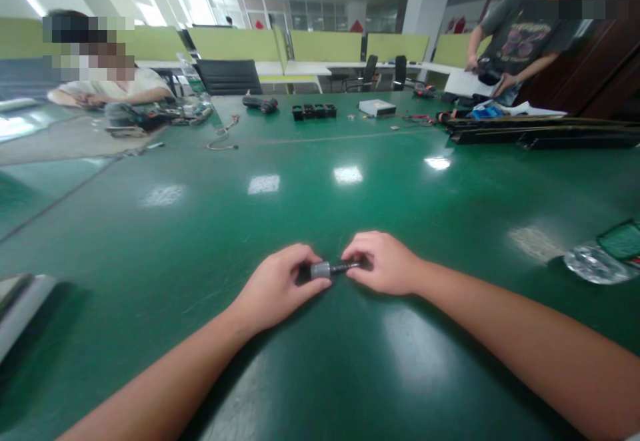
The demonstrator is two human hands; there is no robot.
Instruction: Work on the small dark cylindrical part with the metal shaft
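A small grey cylinder with a thin dark rod (321, 270) extends between my two hands, low over the green tabletop or resting on it; which of these I cannot tell. My left hand (273, 287) curls its thumb and fingers around the cylinder end. At the other side, my right hand (387, 263) pinches the far end of the dark rod between thumb and fingers. The rod lies nearly level, pointing right. Its tip is partly hidden by the right fingers, and the back of the cylinder by the left hand.
The glossy green table (210, 207) reflects ceiling lights. Clear plastic packaging (595, 264) lies at right, a pale-edged object (30, 311) at left. Farther back are black blocks (314, 112), a silver box (377, 108), a cable (223, 135) and dark bars (545, 133). Two people are across the table.
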